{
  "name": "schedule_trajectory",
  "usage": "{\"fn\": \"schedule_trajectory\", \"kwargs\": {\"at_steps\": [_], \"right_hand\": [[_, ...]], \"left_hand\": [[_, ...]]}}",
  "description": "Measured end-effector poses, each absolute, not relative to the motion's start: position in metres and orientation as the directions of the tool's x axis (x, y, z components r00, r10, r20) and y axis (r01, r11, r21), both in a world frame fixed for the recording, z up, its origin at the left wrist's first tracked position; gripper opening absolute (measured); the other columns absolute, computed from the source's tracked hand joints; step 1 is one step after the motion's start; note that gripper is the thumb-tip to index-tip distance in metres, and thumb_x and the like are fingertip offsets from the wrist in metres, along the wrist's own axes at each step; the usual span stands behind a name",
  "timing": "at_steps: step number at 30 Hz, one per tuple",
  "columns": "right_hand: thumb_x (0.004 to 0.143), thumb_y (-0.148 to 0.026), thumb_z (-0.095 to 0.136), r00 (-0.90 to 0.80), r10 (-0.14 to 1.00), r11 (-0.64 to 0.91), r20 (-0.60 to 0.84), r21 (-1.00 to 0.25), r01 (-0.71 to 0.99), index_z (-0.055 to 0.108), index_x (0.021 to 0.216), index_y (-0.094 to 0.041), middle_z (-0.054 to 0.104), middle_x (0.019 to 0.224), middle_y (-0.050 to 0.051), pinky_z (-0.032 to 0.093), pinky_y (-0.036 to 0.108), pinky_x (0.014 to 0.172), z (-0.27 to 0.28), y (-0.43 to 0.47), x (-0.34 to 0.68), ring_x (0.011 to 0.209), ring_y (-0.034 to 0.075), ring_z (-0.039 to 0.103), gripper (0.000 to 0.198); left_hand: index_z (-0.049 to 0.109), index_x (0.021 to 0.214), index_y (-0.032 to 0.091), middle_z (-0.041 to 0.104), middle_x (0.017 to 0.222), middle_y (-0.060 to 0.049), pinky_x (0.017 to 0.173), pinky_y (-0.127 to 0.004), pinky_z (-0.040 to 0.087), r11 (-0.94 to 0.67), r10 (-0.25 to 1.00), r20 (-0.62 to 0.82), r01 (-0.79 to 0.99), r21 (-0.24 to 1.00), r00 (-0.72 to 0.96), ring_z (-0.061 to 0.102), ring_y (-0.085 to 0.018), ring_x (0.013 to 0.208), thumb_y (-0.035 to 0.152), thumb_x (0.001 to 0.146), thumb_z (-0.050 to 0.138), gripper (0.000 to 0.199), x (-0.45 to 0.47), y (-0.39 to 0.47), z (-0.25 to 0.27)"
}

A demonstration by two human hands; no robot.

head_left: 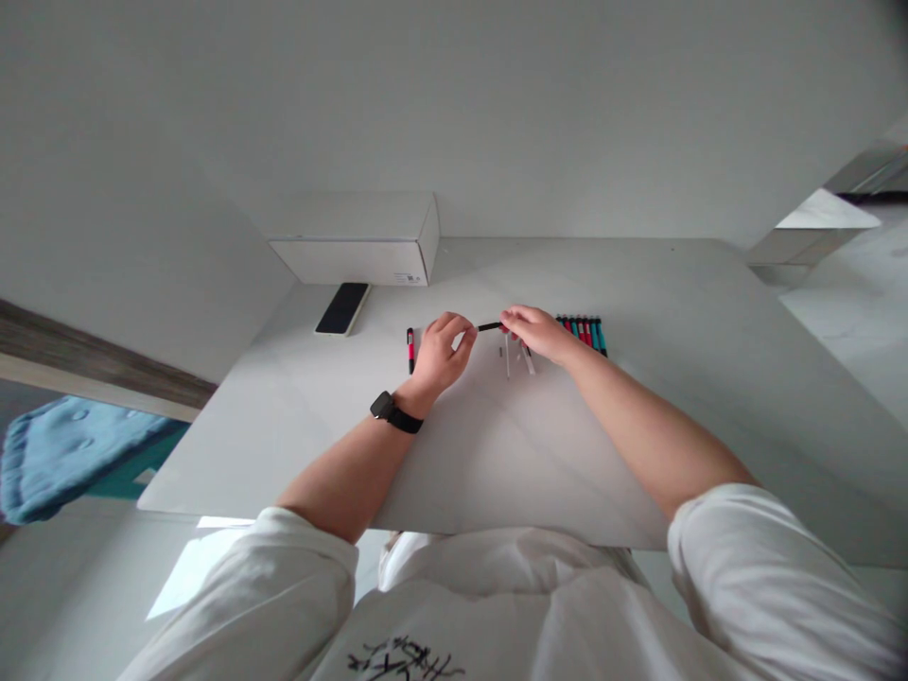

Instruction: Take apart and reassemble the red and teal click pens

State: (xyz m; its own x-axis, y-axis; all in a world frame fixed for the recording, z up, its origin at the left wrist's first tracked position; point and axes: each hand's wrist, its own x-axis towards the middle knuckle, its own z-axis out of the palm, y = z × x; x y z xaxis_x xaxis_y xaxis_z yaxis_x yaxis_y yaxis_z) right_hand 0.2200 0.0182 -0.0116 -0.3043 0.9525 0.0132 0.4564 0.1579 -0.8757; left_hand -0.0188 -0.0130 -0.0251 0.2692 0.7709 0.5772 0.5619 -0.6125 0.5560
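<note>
Between my two hands a slim black pen barrel [489,326] is held level above the white table. My left hand [445,350] pinches its left end between thumb and finger. The fingers of my right hand [532,329] are closed around its right end and hide part of it. Under my right hand lie a thin white refill [507,357] and other small pen parts [527,359], too small to tell apart. A red and black pen [410,351] lies just left of my left hand. Right of my right hand several red, teal and black pens [585,331] lie side by side.
A long white box [355,260] stands against the wall at the back left of the table [511,454]. In front of it lies a phone [343,309] with a dark screen. A blue cushion [78,449] is beyond the table's left edge.
</note>
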Motion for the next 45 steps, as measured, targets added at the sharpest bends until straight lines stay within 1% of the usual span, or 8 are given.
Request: {"fn": "schedule_trajectory", "kwargs": {"at_steps": [4,11,20,23,26,29,34,45], "right_hand": [[0.098,-0.062,0.056,-0.333,0.942,0.209,0.046,-0.855,0.474,0.069,0.094,-0.022,0.071,0.088,0.004,0.043,0.031,0.070,-0.011,0.017,0.220,0.076,0.019,0.059,0.043],[0.094,-0.043,0.066,-0.306,0.910,0.397,0.281,-0.805,0.441,0.068,0.103,-0.023,0.072,0.103,0.006,0.050,0.035,0.084,-0.008,0.018,0.216,0.087,0.020,0.063,0.022],[0.095,-0.033,0.067,-0.255,0.849,0.528,0.463,-0.739,0.419,0.068,0.099,-0.024,0.069,0.103,0.005,0.053,0.033,0.079,-0.004,0.017,0.217,0.092,0.020,0.064,0.010],[0.094,-0.032,0.068,-0.200,0.851,0.524,0.486,-0.751,0.402,0.069,0.100,-0.024,0.070,0.101,0.005,0.053,0.033,0.078,-0.007,0.022,0.219,0.089,0.019,0.066,0.010],[0.094,-0.031,0.069,-0.167,0.867,0.495,0.470,-0.770,0.404,0.069,0.101,-0.024,0.071,0.099,0.004,0.053,0.034,0.080,-0.010,0.025,0.221,0.087,0.019,0.066,0.010],[0.094,-0.033,0.069,-0.170,0.883,0.466,0.437,-0.782,0.415,0.069,0.102,-0.024,0.072,0.100,0.005,0.053,0.035,0.080,-0.012,0.025,0.222,0.085,0.019,0.066,0.013],[0.093,-0.036,0.069,-0.201,0.899,0.439,0.390,-0.786,0.435,0.069,0.103,-0.023,0.073,0.100,0.005,0.052,0.034,0.079,-0.015,0.026,0.222,0.081,0.018,0.064,0.016],[0.094,-0.036,0.068,-0.235,0.911,0.412,0.339,-0.774,0.481,0.071,0.104,-0.024,0.075,0.103,0.005,0.053,0.034,0.080,-0.021,0.025,0.219,0.081,0.019,0.065,0.016]], "left_hand": [[0.066,0.097,0.023,0.070,0.100,-0.007,0.090,-0.037,0.053,-0.616,0.769,0.578,0.556,0.557,0.274,0.066,-0.021,0.097,0.029,0.106,0.053,0.018,-0.019,-0.013,-0.025],[0.065,0.095,0.023,0.068,0.100,-0.007,0.088,-0.035,0.054,-0.578,0.805,0.541,0.529,0.621,0.245,0.066,-0.021,0.095,0.034,0.108,0.051,0.022,-0.020,-0.010,-0.029],[0.064,0.089,0.021,0.069,0.106,-0.007,0.095,-0.034,0.052,-0.560,0.828,0.484,0.445,0.699,0.281,0.066,-0.019,0.102,0.038,0.111,0.042,0.036,-0.022,-0.005,-0.029],[0.068,0.096,0.021,0.069,0.114,-0.009,0.108,-0.042,0.048,-0.550,0.828,0.464,0.619,0.561,0.314,0.064,-0.023,0.111,0.034,0.109,0.046,0.029,-0.024,-0.010,-0.024],[0.073,0.105,0.023,0.069,0.122,-0.010,0.125,-0.061,0.028,-0.502,0.824,0.447,0.814,0.294,0.347,0.059,-0.030,0.121,0.029,0.104,0.056,0.017,-0.028,-0.016,-0.019],[0.076,0.106,0.026,0.068,0.126,-0.011,0.129,-0.069,0.014,-0.450,0.842,0.404,0.879,0.158,0.359,0.055,-0.034,0.126,0.026,0.101,0.061,0.016,-0.030,-0.019,-0.018],[0.079,0.102,0.027,0.067,0.126,-0.010,0.128,-0.073,0.011,-0.440,0.862,0.332,0.890,0.118,0.383,0.054,-0.035,0.127,0.022,0.099,0.063,0.017,-0.033,-0.018,-0.022],[0.080,0.102,0.029,0.068,0.125,-0.008,0.127,-0.075,0.008,-0.459,0.862,0.287,0.884,0.093,0.417,0.054,-0.034,0.127,0.018,0.098,0.062,0.022,-0.030,-0.019,-0.028]]}}
